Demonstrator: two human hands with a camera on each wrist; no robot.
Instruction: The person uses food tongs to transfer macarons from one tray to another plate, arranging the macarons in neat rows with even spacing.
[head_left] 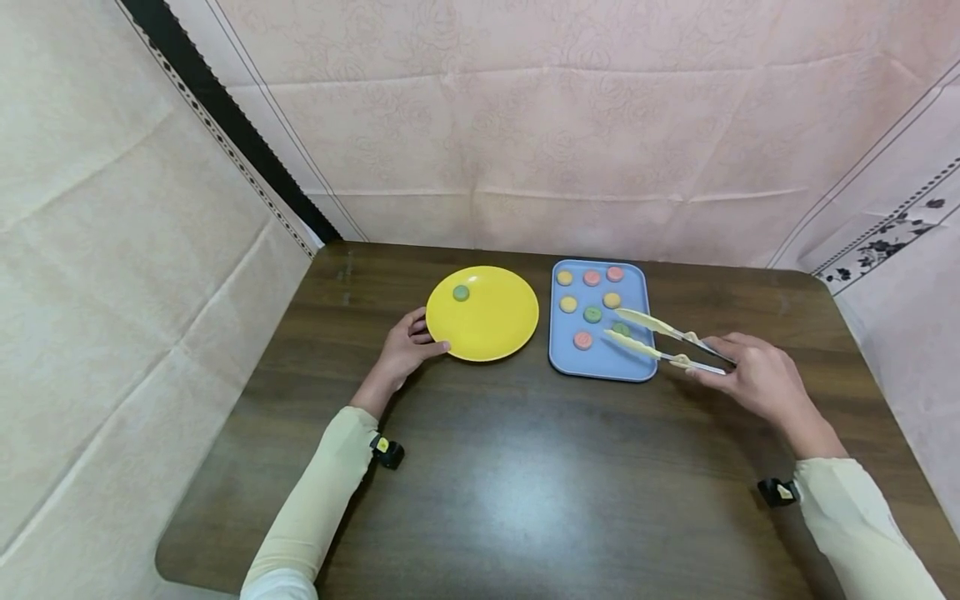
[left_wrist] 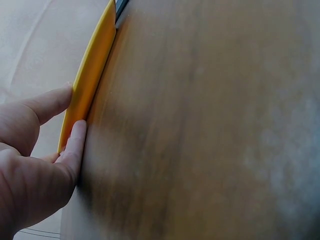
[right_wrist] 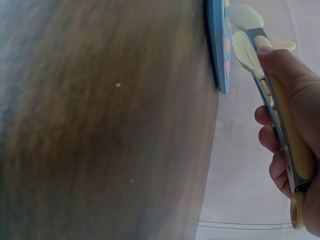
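Observation:
My left hand (head_left: 408, 346) holds the left rim of a yellow plate (head_left: 491, 346), the thumb at its edge; the left wrist view shows the fingers against the plate's side (left_wrist: 90, 85). One small round green piece (head_left: 461, 292), macaron-like, lies on the plate. In my right hand (head_left: 761, 379) is a pair of tongs (head_left: 675, 335) with pale yellow tips, gripped along the handles in the right wrist view. The tongs' tips are spread over the blue tray (head_left: 600, 367), on either side of a green piece (head_left: 621, 330). Whether they touch it I cannot tell.
Several other round pieces lie on the tray, including a pink one (head_left: 582, 340), a yellow one (head_left: 568, 304) and a green one (head_left: 592, 314). Plate and tray stand apart near the back edge of a brown wooden table (head_left: 480, 467). Pale patterned cloth (head_left: 525, 150) hangs behind.

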